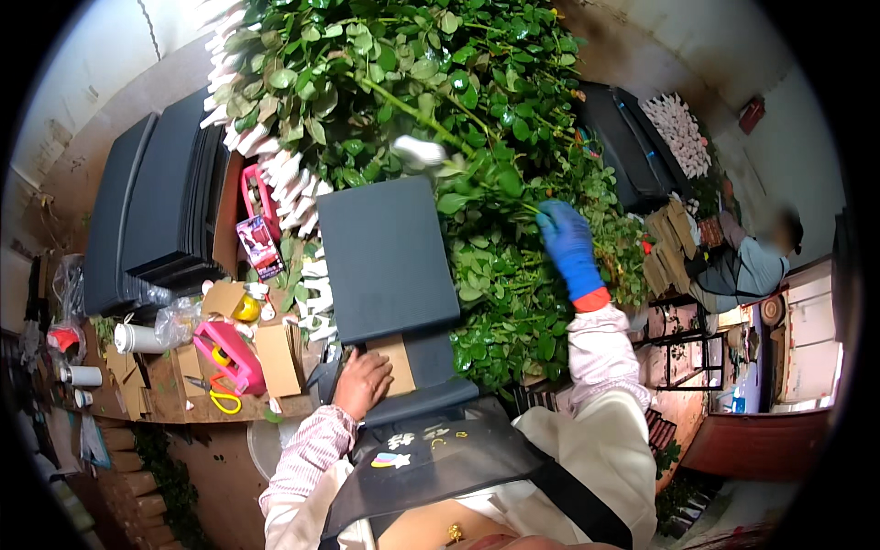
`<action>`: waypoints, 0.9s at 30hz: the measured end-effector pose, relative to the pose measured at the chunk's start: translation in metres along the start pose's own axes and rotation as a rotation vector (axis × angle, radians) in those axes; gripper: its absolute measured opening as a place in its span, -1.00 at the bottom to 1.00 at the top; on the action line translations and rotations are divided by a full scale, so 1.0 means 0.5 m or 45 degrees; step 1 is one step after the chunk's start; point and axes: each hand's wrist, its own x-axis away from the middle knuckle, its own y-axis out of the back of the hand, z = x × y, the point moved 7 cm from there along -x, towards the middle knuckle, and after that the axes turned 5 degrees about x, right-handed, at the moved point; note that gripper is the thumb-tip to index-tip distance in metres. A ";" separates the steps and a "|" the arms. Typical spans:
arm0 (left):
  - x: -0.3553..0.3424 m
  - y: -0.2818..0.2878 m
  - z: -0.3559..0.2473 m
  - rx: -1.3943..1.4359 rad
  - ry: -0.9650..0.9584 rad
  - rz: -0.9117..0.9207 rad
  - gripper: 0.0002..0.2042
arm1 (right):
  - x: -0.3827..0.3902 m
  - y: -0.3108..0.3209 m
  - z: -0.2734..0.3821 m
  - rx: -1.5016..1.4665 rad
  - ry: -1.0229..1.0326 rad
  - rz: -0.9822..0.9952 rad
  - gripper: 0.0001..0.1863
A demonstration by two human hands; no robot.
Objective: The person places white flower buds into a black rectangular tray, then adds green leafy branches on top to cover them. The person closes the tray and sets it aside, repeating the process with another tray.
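My right hand (566, 246), in a blue glove, is closed on a long leafy stem (477, 158), which runs up and left across the pile of green foliage (495, 312). A blurred white sleeve (420, 149), apparently over a flower head, lies beside that stem. My bare left hand (363, 379) rests with slightly bent fingers on a brown cardboard piece (396, 365), just below a dark grey board (385, 257) that covers part of it. White-sleeved flower heads (291, 192) line the pile's left side.
Stacks of dark boards (174, 192) stand left, with pink tape dispensers (234, 362), yellow-handled scissors (223, 392), cardboard pieces and a white tumbler (137, 338) nearby. A person (747, 270) in grey sits at the right, beside cardboard (669, 247) and more bundled flowers (676, 133).
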 end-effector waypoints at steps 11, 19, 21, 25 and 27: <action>0.012 0.019 0.013 0.397 0.346 0.098 -0.06 | 0.308 0.106 0.108 -0.598 -0.077 0.487 -0.75; 0.017 -0.005 0.016 0.299 0.203 0.249 -0.46 | 0.454 -0.115 0.193 0.028 0.394 0.943 -0.73; 0.034 -0.020 0.022 0.252 0.168 0.260 -0.58 | 0.388 -0.111 0.164 -0.018 0.182 1.022 -0.72; 0.025 -0.016 0.017 0.262 0.179 0.294 -0.65 | 0.240 -0.096 0.120 0.054 0.147 0.194 -0.69; 0.007 -0.018 0.012 0.251 0.137 0.321 -0.64 | 0.256 -0.226 0.035 0.265 0.291 0.133 -0.71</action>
